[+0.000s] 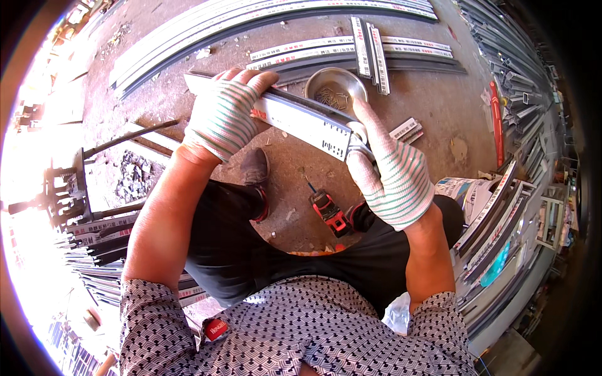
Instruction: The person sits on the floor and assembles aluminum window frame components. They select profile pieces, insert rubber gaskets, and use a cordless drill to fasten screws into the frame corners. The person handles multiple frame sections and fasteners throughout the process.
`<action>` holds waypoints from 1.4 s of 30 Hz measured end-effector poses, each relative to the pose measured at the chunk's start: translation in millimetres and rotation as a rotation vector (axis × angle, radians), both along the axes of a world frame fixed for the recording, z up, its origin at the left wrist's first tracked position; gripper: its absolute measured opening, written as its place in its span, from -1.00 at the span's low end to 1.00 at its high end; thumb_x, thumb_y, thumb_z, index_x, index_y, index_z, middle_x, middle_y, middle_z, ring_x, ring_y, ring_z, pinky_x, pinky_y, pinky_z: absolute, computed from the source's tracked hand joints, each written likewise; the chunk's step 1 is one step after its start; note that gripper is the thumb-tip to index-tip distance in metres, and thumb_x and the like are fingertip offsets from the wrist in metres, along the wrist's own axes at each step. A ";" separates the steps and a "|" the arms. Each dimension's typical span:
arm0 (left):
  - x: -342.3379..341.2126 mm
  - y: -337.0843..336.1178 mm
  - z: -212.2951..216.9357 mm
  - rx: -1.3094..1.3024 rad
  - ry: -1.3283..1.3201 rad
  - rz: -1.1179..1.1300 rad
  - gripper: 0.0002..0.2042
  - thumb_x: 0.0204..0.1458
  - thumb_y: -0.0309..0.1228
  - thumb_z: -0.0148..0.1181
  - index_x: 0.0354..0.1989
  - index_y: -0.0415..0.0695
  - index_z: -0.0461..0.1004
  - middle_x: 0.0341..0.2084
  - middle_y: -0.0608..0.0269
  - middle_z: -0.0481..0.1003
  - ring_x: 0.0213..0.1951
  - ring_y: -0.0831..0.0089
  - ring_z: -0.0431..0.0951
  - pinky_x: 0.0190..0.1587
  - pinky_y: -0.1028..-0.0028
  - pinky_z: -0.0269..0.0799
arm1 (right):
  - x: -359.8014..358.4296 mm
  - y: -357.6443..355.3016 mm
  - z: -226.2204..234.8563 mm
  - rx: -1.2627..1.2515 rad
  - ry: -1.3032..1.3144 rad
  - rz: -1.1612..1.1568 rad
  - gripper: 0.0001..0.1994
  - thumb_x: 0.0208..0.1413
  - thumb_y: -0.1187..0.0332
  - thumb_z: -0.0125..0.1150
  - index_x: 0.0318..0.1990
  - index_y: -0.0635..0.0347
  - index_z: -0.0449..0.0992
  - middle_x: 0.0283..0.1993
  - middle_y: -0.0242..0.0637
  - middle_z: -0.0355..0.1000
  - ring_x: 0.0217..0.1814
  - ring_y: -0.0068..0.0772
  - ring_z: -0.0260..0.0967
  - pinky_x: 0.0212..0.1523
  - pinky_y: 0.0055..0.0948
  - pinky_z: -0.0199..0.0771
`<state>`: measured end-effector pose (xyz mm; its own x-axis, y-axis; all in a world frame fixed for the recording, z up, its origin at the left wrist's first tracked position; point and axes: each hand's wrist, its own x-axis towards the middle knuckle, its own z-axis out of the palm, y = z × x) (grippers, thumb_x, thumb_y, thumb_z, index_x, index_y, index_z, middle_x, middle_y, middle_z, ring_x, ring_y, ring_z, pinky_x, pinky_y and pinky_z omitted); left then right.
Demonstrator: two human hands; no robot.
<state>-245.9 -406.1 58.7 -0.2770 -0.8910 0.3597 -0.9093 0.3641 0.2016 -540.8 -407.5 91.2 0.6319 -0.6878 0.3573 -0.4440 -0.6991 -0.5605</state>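
Both hands wear white gloves with green stripes. My left hand (222,116) wraps around the far end of a short aluminium profile bar (301,122) with a white protective film. My right hand (392,175) grips the near end of the same bar, the index finger stretched up along it. The bar is held level above my knees. Just behind it on the ground sits a round metal bowl (337,84) with small screws inside.
A red and black cordless drill (329,212) lies on the concrete floor between my feet. Long aluminium profiles (351,53) lie across the floor ahead. More profiles are stacked at the right (501,213) and left (100,244). A heap of metal offcuts (133,177) lies left.
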 end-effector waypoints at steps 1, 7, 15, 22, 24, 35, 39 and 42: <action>-1.8 0.0 -1.9 0.001 0.004 -0.008 -0.33 -0.29 -0.38 0.50 0.15 -0.02 0.49 -0.06 0.14 0.56 0.04 0.04 0.52 0.14 0.15 0.43 | -1.4 0.1 0.3 -0.024 0.005 0.018 -0.39 0.29 0.35 0.16 0.47 0.16 0.20 -0.08 0.08 0.59 -0.16 0.12 0.60 -0.13 -0.14 0.58; -5.7 -0.5 -3.1 -0.022 -0.032 -0.024 -0.32 -0.29 -0.36 0.51 0.16 -0.04 0.48 -0.07 0.13 0.57 0.04 0.04 0.53 0.13 0.16 0.45 | -5.0 2.6 -1.5 0.066 0.123 -0.066 -0.37 0.30 0.29 0.16 0.49 0.11 0.17 -0.11 0.12 0.57 -0.18 0.11 0.60 -0.17 -0.14 0.57; -16.8 1.3 0.1 0.010 -0.018 -0.029 -0.32 -0.28 -0.34 0.51 0.17 -0.02 0.48 -0.06 0.14 0.58 0.03 0.06 0.54 0.09 0.19 0.48 | -5.6 -1.6 -8.2 0.073 -0.168 -0.070 -0.34 0.41 0.05 0.05 0.52 0.18 0.09 -0.20 -0.02 0.59 -0.28 -0.10 0.60 -0.22 -0.21 0.56; -19.7 -2.3 -0.4 -0.005 0.022 -0.059 -0.43 -0.15 -0.31 0.39 0.15 -0.02 0.47 -0.09 0.14 0.56 0.01 0.08 0.55 0.13 0.18 0.44 | -8.6 9.1 -20.0 0.491 -0.427 -0.082 -0.44 0.45 -0.01 -0.03 0.35 0.28 0.36 -0.07 -0.30 0.58 -0.20 -0.59 0.41 -0.13 -0.53 0.46; -18.4 -1.8 -2.5 -0.030 0.025 -0.082 -0.44 -0.15 -0.32 0.37 0.15 -0.02 0.47 -0.09 0.13 0.56 0.00 0.06 0.55 0.13 0.17 0.44 | -0.1 12.8 -22.9 0.567 -0.482 -0.070 -0.42 0.44 -0.06 -0.02 0.29 0.30 0.45 -0.08 -0.49 0.55 -0.29 -0.79 0.26 -0.22 -0.67 0.36; -22.2 -5.1 5.5 -0.245 0.005 -0.130 -0.55 -0.04 -0.33 0.23 0.11 -0.05 0.48 -0.11 0.18 0.56 -0.02 0.10 0.57 0.15 0.14 0.46 | 4.6 19.2 -25.5 0.973 -0.678 0.058 -0.27 0.34 -0.14 0.11 0.40 0.30 0.27 -0.11 -0.22 0.59 -0.20 -0.59 0.55 -0.24 -0.61 0.55; -30.2 -0.1 12.4 -0.258 -0.045 -0.148 -0.45 -0.19 -0.39 0.31 0.11 -0.04 0.49 -0.10 0.25 0.56 0.00 0.17 0.56 0.19 0.11 0.43 | 7.0 23.7 -24.1 0.888 -0.563 0.017 -0.34 0.32 0.01 0.19 0.40 0.28 0.27 -0.07 -0.20 0.59 -0.19 -0.60 0.54 -0.23 -0.62 0.55; -25.5 2.0 12.8 -0.281 -0.051 -0.170 -0.52 0.04 -0.17 0.20 0.15 -0.06 0.49 -0.05 0.19 0.55 0.02 0.12 0.55 0.21 0.08 0.41 | 12.8 28.0 -18.9 0.910 -0.536 -0.028 -0.40 0.33 0.10 0.18 0.36 0.34 0.33 -0.04 -0.17 0.58 -0.18 -0.56 0.55 -0.21 -0.58 0.56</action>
<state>-271.4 -404.0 71.5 -0.4372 -0.6981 0.5671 -0.8370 0.5466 0.0276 -528.0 -379.5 72.3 0.5242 -0.8485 -0.0725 0.0072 0.0895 -0.9960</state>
